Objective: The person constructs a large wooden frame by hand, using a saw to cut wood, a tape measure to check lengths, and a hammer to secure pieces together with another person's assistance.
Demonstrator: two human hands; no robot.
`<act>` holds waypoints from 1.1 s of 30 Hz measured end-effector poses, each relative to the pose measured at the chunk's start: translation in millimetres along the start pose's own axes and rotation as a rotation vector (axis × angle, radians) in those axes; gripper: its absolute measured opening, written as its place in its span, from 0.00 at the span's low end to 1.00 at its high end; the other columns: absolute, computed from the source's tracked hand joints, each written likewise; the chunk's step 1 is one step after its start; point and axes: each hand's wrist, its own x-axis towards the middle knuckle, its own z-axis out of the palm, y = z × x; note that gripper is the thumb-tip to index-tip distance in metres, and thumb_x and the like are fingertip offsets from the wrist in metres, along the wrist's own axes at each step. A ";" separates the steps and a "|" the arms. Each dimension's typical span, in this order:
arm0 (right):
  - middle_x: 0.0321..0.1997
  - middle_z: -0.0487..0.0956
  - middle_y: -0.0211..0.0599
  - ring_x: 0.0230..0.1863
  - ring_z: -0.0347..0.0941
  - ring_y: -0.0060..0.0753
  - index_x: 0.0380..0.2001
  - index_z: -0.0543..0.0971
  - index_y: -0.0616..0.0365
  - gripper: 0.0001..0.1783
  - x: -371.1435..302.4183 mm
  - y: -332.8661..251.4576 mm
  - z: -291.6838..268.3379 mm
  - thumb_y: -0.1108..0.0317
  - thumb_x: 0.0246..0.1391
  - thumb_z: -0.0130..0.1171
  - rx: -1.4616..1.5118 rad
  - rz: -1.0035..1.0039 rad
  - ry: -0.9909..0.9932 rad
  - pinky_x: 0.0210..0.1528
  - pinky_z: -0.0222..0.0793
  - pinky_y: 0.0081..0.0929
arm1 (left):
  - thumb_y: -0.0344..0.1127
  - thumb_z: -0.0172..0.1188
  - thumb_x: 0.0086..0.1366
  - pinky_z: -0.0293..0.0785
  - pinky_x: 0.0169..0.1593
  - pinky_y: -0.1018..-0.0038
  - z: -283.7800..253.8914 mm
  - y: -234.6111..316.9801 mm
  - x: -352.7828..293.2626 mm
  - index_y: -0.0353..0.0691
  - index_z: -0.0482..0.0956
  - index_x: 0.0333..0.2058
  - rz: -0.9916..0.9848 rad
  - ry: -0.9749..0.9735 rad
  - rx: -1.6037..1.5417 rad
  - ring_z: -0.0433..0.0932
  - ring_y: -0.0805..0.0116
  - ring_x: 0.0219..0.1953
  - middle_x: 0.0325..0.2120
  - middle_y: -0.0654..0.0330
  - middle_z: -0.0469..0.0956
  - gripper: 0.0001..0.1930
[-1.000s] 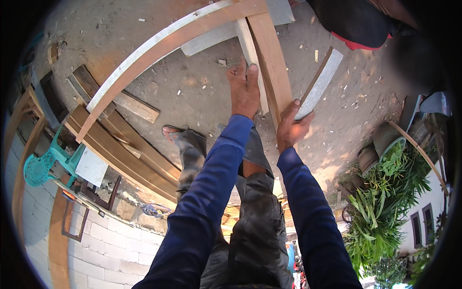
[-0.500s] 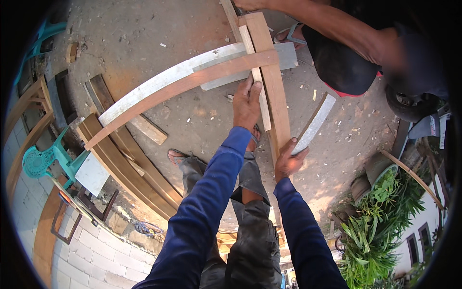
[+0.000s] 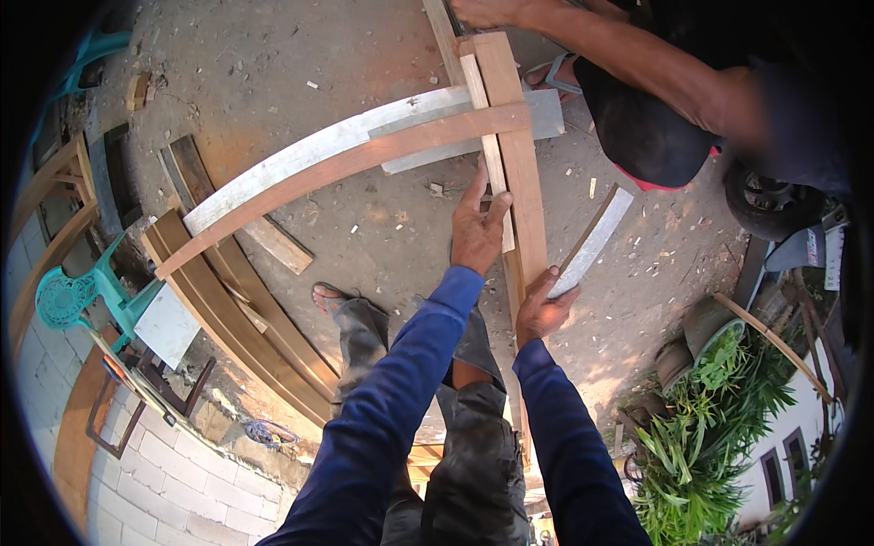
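Observation:
A thin pale wooden strip (image 3: 489, 159) lies along a wide wooden board (image 3: 521, 164), crossing a long reddish-brown batten (image 3: 350, 166). My left hand (image 3: 481, 226) grips the strip near its closer end, thumb on top and a finger stretched along its side. In my right hand (image 3: 544, 311) is a short piece of wood with a whitish face (image 3: 596, 238), pointing up and away to the right. That hand is beside the near part of the wide board; whether it also touches the board I cannot tell. A white-faced plank (image 3: 309, 148) lies beyond the batten.
Across from me another person's arm (image 3: 628, 59) reaches over the far end of the boards; a dark cap (image 3: 651, 136) is below it. Brown beams (image 3: 246, 318) and a green plastic chair (image 3: 109, 287) are at left. Leafy plants (image 3: 710, 428) and a wheel (image 3: 774, 196) are at right.
My left hand has slid toward me along the thin strip. My right hand stays nearly in place with its short piece of wood.

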 end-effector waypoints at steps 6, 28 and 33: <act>0.40 0.80 0.55 0.41 0.77 0.54 0.50 0.71 0.64 0.34 0.3 3.8 0.5 0.40 0.61 0.57 0.014 -0.042 -0.023 0.48 0.70 0.44 | 0.38 0.63 0.69 0.74 0.54 0.74 11.1 0.9 -10.1 0.33 0.67 0.65 -0.147 0.152 -0.379 0.78 0.71 0.49 0.52 0.53 0.79 0.29; 0.42 0.79 0.57 0.42 0.77 0.58 0.51 0.71 0.64 0.34 -1.5 -8.4 -3.3 0.40 0.61 0.57 0.013 -0.030 -0.030 0.48 0.70 0.46 | 0.36 0.66 0.67 0.76 0.51 0.74 22.5 7.3 -8.7 0.27 0.72 0.60 -0.106 0.324 -0.246 0.80 0.70 0.45 0.46 0.52 0.82 0.27; 0.41 0.81 0.57 0.44 0.78 0.62 0.52 0.72 0.62 0.34 1.9 -3.0 -1.6 0.40 0.59 0.57 -0.027 -0.038 0.001 0.46 0.71 0.49 | 0.33 0.64 0.66 0.76 0.47 0.74 8.4 3.9 -20.2 0.32 0.69 0.63 -0.204 0.077 -0.261 0.79 0.72 0.44 0.47 0.51 0.82 0.29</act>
